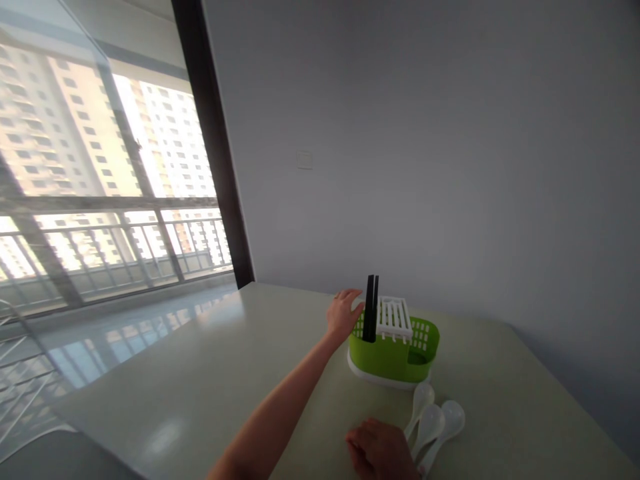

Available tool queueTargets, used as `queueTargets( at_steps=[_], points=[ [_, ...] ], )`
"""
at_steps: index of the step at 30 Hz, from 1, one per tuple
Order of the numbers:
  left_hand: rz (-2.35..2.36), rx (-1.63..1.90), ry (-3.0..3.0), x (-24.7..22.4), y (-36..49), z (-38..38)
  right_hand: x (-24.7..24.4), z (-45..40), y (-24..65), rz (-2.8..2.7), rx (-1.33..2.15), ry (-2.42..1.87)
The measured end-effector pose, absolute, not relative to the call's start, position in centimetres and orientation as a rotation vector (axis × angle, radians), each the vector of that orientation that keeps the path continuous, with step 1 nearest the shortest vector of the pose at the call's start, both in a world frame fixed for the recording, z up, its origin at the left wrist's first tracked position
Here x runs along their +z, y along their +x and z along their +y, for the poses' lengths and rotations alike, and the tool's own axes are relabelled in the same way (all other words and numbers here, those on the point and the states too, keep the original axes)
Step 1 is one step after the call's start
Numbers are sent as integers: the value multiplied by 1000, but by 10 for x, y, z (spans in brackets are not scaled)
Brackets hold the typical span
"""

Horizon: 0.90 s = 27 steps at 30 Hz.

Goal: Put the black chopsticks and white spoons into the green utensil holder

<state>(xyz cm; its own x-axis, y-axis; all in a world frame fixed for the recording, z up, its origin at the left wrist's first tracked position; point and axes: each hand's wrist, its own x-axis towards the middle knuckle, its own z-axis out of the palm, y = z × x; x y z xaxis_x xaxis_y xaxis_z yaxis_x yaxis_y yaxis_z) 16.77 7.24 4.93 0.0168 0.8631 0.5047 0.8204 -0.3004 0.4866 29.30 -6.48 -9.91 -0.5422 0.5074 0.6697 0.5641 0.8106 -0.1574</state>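
Observation:
A green cutlery basket (385,360) with a white base stands on the table. Several black chopsticks (371,313) rise upright from its left compartment. My left hand (344,315) reaches to the basket's left rim, its thumb and fingers apart beside the chopsticks. Whether it touches the rim, I cannot tell. Closer to me, my right hand (380,448) rests on the table with its fingers curled in, and nothing shows in them. Just right of it lie three white spoons (430,423), bowls pointing away from me, with their handles running back toward that hand.
A white slatted rack (394,317) with small hooks sits across the basket's middle. The pale table (200,380) reaches back to a grey wall (425,167) with a switch plate (305,159). At the left, a large window (125,167) faces tall buildings. A grey chair back (70,457) stands at lower left.

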Motion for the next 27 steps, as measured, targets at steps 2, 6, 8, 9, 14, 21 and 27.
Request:
queueTargets(
  at_steps=[2, 6, 8, 9, 14, 21, 27],
  points=[
    [1790, 1353, 2167, 41, 166, 51, -92, -71, 289, -2217, -129, -715],
    [1612, 1426, 2156, 1, 172, 4, -80, -80, 283, -2057, -223, -604],
    [1528, 1276, 2195, -23, 180, -13, -75, -83, 283, -2003, -251, -556],
    [1497, 1171, 2216, -35, 186, -19, -73, -84, 283, -1994, -250, -548],
    [1433, 644, 2220, -72, 220, -19, -69, -86, 288, -1985, -218, -623],
    [1526, 517, 2191, -82, 258, 11, -76, -74, 289, -1955, -265, -642],
    [1519, 585, 2127, -93, 265, 22, -83, -63, 287, -1909, -321, -612]
  ],
)
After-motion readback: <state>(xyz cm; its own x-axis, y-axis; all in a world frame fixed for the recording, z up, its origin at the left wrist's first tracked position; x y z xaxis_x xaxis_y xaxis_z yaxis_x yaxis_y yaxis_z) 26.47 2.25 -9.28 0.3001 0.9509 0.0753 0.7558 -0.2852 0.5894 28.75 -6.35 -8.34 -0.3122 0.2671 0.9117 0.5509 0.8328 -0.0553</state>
